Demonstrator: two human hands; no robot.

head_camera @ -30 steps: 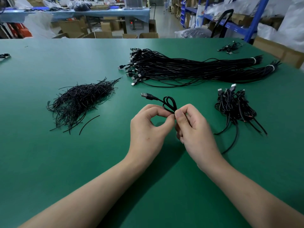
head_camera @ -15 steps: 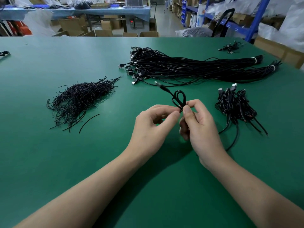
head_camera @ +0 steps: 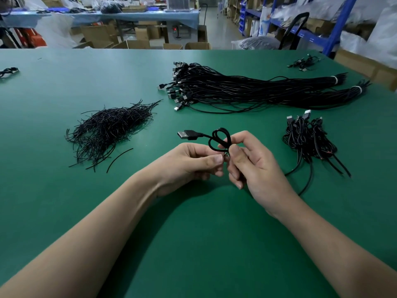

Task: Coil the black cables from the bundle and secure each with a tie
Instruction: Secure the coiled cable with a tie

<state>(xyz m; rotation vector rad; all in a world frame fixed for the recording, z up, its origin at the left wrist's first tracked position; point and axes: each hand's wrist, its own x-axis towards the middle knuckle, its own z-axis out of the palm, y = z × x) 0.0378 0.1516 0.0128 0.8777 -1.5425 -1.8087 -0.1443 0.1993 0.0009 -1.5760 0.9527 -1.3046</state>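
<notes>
Black cable [head_camera: 221, 138], small coil, plug pointing left: pinched between left hand [head_camera: 189, 164] and right hand [head_camera: 255, 166]. Bundle [head_camera: 247, 91] far; tie pile [head_camera: 109, 127] left; coiled cables [head_camera: 307, 136] right.

A green tabletop [head_camera: 64, 201] carries everything. Toward its far edge lies a long bundle of black cables [head_camera: 247, 91], plugs fanned toward the middle, its far-right ends bound with white bands [head_camera: 334, 79]. Left of centre sits a heap of short black ties [head_camera: 109, 127], with one loose tie [head_camera: 119, 159] just beside it. Near the right edge lies a pile of coiled cables [head_camera: 307, 136]. A small cable cluster [head_camera: 304, 63] sits at the far right corner, and another cable [head_camera: 7, 72] at the left edge.
</notes>
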